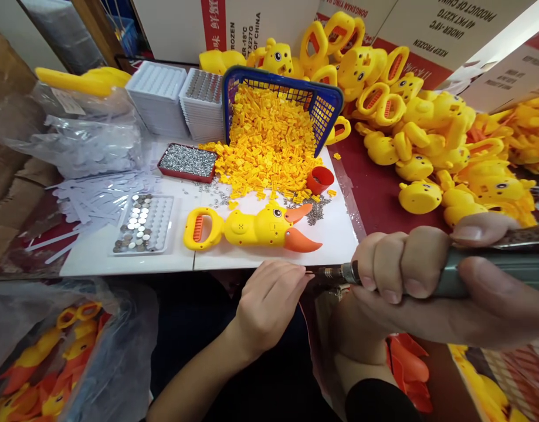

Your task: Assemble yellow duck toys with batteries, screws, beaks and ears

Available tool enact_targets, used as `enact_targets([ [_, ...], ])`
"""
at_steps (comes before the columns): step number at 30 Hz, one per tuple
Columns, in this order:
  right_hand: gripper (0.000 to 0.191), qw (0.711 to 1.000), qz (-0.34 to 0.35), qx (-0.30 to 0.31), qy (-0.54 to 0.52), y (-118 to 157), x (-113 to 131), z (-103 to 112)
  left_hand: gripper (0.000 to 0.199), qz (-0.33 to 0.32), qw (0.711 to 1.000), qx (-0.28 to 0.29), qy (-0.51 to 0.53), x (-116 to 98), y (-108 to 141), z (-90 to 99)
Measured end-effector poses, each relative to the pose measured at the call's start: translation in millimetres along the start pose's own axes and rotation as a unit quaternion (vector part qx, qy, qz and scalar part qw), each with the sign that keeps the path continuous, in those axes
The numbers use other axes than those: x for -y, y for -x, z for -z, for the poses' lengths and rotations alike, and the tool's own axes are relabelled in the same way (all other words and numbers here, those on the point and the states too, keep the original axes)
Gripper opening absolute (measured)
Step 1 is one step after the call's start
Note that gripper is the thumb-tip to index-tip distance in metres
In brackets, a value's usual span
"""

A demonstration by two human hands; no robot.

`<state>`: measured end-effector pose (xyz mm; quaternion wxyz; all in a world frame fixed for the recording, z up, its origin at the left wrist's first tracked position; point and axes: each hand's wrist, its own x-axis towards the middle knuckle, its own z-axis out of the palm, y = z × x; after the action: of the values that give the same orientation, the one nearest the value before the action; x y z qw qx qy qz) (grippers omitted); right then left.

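Note:
My right hand (pixel 405 275) is wrapped round a grey-green electric screwdriver (pixel 511 266), its metal chuck and bit pointing left. At the bit's tip, just off the table's front edge, the fingers of my left hand (pixel 267 302) are pinched together. Something small shows at those fingertips, too tiny to name. Beyond my hands, a yellow duck-head grabber toy (pixel 254 227) lies on the white table top, its orange beak open to the right and its looped handle to the left. Loose screws (pixel 317 211) are scattered behind the beak, near a small red cup (pixel 320 179).
A blue basket (pixel 227 111) spills small yellow plastic parts (pixel 269 146). To its left are a red tray of screws (pixel 187 162), a white tray of button cells (pixel 163 225) and stacked white trays (pixel 157 99). Yellow duck toys (pixel 414 167) crowd the right; more fill a lined box (pixel 80 340).

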<state>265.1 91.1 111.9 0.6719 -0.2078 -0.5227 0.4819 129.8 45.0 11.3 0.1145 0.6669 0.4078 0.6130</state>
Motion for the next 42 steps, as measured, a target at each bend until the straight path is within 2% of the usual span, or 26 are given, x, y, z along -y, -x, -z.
enact_targets([
  [3,0.01,0.999,0.021,-0.029,-0.007,0.5,-5.5,-4.0,0.019,0.001,1.0,0.003,-0.003,0.9,2.0,-1.2],
  [5,0.008,0.999,0.024,-0.023,-0.003,-0.1,-5.6,-4.8,0.019,-0.003,1.0,0.005,-0.007,1.1,2.3,-2.0],
  [13,0.008,0.998,-0.039,0.005,0.047,-4.7,7.2,-2.5,0.018,-0.01,1.0,0.001,-0.015,2.5,1.4,-4.1],
  [16,0.005,0.999,-0.022,0.014,0.033,-4.2,3.4,-2.8,0.016,-0.007,0.999,0.016,-0.027,2.6,0.7,-1.9],
  [22,0.007,0.999,0.002,-0.025,0.023,2.2,-8.8,-6.4,0.015,-0.018,0.998,0.032,-0.059,0.4,0.2,1.1],
  [24,0.008,1.0,0.006,-0.02,0.018,2.5,-8.7,-5.8,0.014,-0.01,0.998,0.027,-0.061,-0.2,-1.1,0.8],
  [30,0.008,0.999,-0.039,0.009,0.033,0.0,-0.8,3.6,0.007,0.038,0.998,-0.001,-0.042,1.5,-7.4,-0.6],
  [35,0.009,0.999,-0.034,0.008,0.031,-0.1,-4.3,3.7,0.005,0.041,0.999,-0.006,-0.028,9.3,-6.3,-5.1],
  [39,0.007,0.999,-0.008,-0.002,0.03,-1.5,-10.6,-2.8,0.009,0.039,0.999,-0.002,-0.007,13.1,-3.3,-7.7],
  [40,0.007,0.999,-0.006,-0.01,0.034,-1.9,-11.7,-4.2,0.013,0.024,0.999,0.008,-0.03,13.5,-3.9,-6.6],
  [42,0.007,0.998,-0.001,-0.035,0.044,-2.9,-12.8,-6.3,0.032,-0.015,0.99,0.045,-0.13,15.7,-8.3,-1.7],
])
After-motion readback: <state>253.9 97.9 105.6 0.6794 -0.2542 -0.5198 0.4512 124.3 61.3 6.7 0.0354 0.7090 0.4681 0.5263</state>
